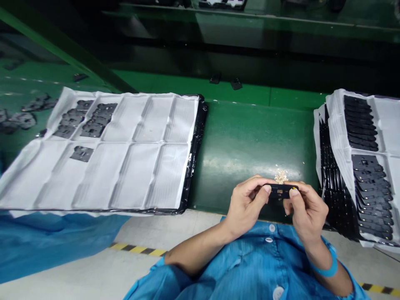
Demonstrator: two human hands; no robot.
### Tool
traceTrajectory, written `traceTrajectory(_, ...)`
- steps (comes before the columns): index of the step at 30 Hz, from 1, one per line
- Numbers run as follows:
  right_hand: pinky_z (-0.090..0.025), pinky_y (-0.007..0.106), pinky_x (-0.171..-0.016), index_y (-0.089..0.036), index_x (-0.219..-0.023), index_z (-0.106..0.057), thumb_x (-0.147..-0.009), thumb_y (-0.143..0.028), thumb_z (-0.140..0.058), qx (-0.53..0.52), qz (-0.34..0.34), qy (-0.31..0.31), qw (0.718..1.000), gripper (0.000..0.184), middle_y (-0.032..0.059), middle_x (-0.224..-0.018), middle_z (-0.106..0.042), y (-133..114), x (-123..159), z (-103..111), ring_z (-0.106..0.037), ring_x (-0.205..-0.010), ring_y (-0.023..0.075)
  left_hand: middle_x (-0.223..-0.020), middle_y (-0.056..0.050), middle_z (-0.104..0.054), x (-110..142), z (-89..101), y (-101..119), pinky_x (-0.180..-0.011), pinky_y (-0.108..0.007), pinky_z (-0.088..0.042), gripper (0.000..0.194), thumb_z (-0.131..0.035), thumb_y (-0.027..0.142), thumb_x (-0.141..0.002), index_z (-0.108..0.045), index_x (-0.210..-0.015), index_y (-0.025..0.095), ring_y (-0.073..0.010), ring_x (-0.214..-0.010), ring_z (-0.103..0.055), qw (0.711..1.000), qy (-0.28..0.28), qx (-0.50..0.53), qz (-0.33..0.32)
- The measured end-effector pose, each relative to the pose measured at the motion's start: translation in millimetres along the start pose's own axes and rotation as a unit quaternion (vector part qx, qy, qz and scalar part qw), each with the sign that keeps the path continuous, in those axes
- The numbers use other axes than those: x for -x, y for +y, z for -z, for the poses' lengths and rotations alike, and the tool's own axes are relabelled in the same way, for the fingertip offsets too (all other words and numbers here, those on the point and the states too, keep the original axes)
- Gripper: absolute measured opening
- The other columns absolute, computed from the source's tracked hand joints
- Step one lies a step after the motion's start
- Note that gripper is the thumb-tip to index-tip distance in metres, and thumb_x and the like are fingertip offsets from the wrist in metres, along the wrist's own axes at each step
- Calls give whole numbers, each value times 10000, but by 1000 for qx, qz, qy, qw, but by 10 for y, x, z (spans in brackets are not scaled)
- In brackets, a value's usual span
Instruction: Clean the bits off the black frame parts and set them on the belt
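Observation:
Between my two hands, a small flat black plastic part (279, 191) with cut-outs is held level over the front of the green bench. My left hand (248, 202) pinches its left end between thumb and fingers. At the right end, my right hand (308, 206) grips it the same way, thumb on top; a small yellow spot shows by that thumb. Just beyond the part lies a little heap of pale, small bits (281, 176) on the bench. The underside of the part is hidden by my fingers.
A cloth-lined tray (150, 175) with several black parts stands left. Stacked trays (336, 183) on the right hold rows of black parts (371, 196). Two black pieces (236, 83) lie at the back of the green bench (250, 137). A blue sleeve (56, 241) shows lower left.

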State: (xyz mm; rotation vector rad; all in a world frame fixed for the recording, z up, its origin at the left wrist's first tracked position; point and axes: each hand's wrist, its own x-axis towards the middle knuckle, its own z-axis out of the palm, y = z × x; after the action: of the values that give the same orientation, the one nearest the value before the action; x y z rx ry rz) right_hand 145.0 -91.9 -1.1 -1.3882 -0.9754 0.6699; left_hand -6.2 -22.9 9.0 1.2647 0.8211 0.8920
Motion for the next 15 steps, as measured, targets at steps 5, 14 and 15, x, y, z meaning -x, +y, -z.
traceTrajectory(5,-438,173,-400,-225,-1044,-815,-1058,-187,-660,-13,3,-8,1000,161,-33,-736,-688,8,-24,14,-555,-416,55,-838,-20,-665,25,21,4,-642,-207,-482,227,-635,285,-1079,-818,-1068,151,-84,-681,-612,999,-3,-28,-38)
traceTrajectory(14,-418,174,-418,-223,-1034,-844,-1068,-207,-649,-4,-17,-36,999,199,-44,-681,-611,-35,-27,70,-525,-414,47,-853,-22,-699,53,33,12,-684,-224,-500,190,-641,235,-1078,-818,-1097,169,-94,-726,-631,996,-11,-57,-65)
traceTrajectory(15,-403,174,-416,-218,-1007,-841,-1067,-215,-650,-8,-22,-34,999,200,-49,-651,-589,-38,-26,66,-506,-411,48,-859,-26,-707,59,29,9,-698,-227,-510,189,-640,228,-1077,-818,-1103,170,-98,-738,-639,996,-11,-61,-72)
